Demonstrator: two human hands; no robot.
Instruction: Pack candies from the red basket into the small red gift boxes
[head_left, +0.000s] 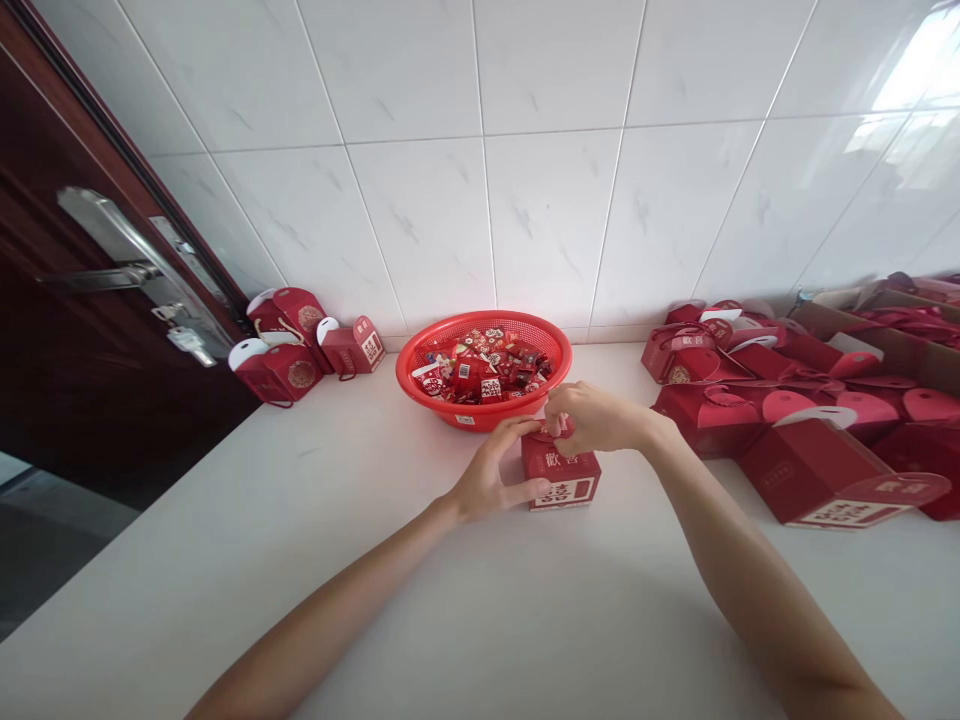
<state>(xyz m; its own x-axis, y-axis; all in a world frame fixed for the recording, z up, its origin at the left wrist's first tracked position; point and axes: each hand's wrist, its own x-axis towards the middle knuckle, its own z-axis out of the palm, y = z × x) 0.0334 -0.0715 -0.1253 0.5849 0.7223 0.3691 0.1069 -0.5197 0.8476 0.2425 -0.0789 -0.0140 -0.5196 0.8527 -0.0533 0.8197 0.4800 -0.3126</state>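
A small red gift box (564, 472) with gold lettering and a pale printed panel stands upright on the white counter. My left hand (491, 480) grips it from the left, thumb across the front and fingers at the top edge. Over the top of the box my right hand (596, 418) is closed, its curled fingers pinching at the upper flaps. What exactly lies between those fingertips is hidden. Just behind the box sits a red plastic basket (405, 372) holding many small wrapped candies (495, 365).
Several red boxes (292, 350) stand at the left by the door (90, 250) with keys in its lock. More red boxes (817, 460) crowd the right side, with a cardboard carton (922, 355) behind. A tiled wall (547, 200) bounds the white counter (420, 610).
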